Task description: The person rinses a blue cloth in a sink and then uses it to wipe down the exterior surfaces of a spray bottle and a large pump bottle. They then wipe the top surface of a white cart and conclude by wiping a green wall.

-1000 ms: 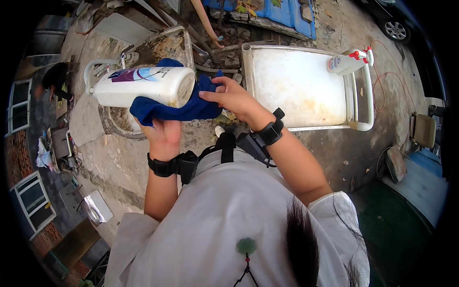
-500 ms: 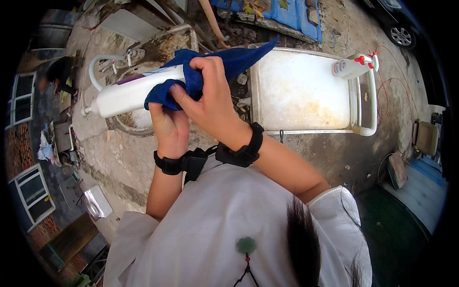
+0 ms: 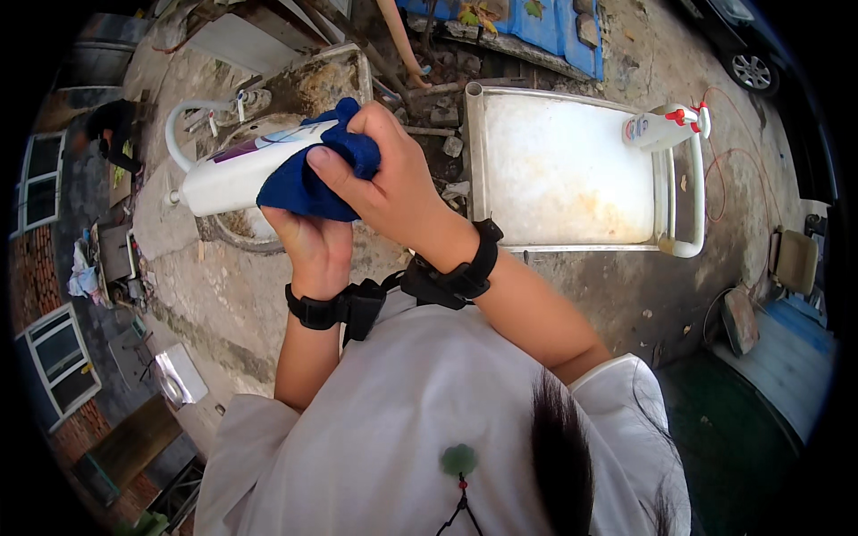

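Observation:
A white plastic bottle (image 3: 219, 187) with a purple and blue label lies tilted on its side in front of me, its narrow neck to the left. From below, my left hand (image 3: 319, 247) grips it; most of those fingers are hidden behind the bottle and cloth. A dark blue cloth (image 3: 308, 186) is wrapped over the bottle's right end. My right hand (image 3: 398, 183) is closed on that cloth, thumb on the near side and fingers over the top, pressing it against the bottle.
To the right stands a white-topped table (image 3: 563, 170) with a white tube handle (image 3: 693, 205). A white spray bottle (image 3: 657, 129) with red parts stands at its far right. Behind my bottle are a stained basin (image 3: 349, 76) and a curved pale pipe (image 3: 174, 129). Another person (image 3: 112, 138) is at far left.
The cloth's long loose tail, which pointed up and right, is now gathered in close around the bottle. My right hand has shifted slightly left, and more of the label shows.

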Motion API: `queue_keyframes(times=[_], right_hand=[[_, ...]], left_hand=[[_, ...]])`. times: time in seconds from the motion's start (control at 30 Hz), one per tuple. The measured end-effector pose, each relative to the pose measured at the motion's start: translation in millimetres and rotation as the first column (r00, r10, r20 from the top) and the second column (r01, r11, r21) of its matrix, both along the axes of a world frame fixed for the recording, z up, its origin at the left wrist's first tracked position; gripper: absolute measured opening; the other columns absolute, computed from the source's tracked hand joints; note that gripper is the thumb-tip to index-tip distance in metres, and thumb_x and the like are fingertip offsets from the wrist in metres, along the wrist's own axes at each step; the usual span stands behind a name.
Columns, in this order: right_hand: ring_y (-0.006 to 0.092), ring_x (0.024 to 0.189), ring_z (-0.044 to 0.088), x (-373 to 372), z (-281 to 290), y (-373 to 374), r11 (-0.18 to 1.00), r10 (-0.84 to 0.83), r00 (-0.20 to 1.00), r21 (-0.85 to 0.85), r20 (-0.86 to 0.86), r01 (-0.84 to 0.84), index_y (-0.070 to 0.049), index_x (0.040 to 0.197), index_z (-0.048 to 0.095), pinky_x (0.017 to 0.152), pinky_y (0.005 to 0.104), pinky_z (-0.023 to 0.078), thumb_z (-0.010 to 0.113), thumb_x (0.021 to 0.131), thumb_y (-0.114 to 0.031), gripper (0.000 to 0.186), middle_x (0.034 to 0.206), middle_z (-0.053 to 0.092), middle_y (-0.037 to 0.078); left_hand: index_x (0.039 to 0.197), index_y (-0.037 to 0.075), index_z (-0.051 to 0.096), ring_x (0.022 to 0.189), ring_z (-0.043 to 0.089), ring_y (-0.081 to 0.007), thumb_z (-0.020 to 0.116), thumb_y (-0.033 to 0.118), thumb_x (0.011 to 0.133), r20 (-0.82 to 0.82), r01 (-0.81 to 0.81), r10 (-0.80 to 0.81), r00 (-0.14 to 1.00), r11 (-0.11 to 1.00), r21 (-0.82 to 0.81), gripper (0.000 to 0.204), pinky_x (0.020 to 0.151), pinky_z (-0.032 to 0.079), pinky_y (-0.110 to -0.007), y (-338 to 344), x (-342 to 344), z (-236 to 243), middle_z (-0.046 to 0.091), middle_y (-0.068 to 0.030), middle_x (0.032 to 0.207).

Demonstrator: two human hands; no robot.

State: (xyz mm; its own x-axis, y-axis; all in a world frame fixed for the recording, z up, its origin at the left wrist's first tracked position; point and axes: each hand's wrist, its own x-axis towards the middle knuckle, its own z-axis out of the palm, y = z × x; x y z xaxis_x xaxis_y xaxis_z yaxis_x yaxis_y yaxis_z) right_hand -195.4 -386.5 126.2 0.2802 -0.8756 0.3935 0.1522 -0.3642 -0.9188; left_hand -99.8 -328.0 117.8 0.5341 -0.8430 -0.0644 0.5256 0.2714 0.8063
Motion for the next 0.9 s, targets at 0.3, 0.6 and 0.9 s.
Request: queue_keyframes(times=[0.3,0.6,0.9], right_hand=[[0.0282,0.065,0.051,2,-10,15,0.928,-0.287,0.943,-0.294,-0.168,0.230,-0.005,0.077,0.053,0.054,0.0356,0.041,0.068,0.079,-0.017,0.019,0.072,0.047,0.010],[0.0353,0.064,0.051,-10,-20,4,0.952,-0.226,0.965,-0.241,-0.134,0.190,0.000,0.079,0.054,0.057,0.0379,0.042,0.054,0.090,-0.032,0.034,0.072,0.051,0.014],[0.0347,0.072,0.051,-19,-15,15,0.956,-0.202,0.979,-0.224,-0.028,0.191,0.002,0.092,0.051,0.064,0.0415,0.042,0.049,0.088,-0.026,0.027,0.081,0.051,0.017]], left_hand=[[0.132,0.010,0.040,0.118,0.050,-0.0251,0.053,0.050,0.087,-0.067,-0.202,0.203,0.977,0.979,0.019,0.061,0.104,0.039,-0.041,-3,5,20,0.050,-0.0089,0.128],[0.133,0.007,0.038,0.121,0.046,-0.0293,0.055,0.057,0.083,-0.034,-0.079,0.079,0.996,0.997,-0.010,0.073,0.106,0.036,-0.044,8,-7,27,0.047,-0.0110,0.131],[0.133,0.006,0.038,0.120,0.048,-0.0305,0.055,0.048,0.085,0.134,-0.159,0.163,0.978,0.987,-0.036,0.066,0.104,0.038,-0.046,2,-12,26,0.048,-0.0123,0.131]])
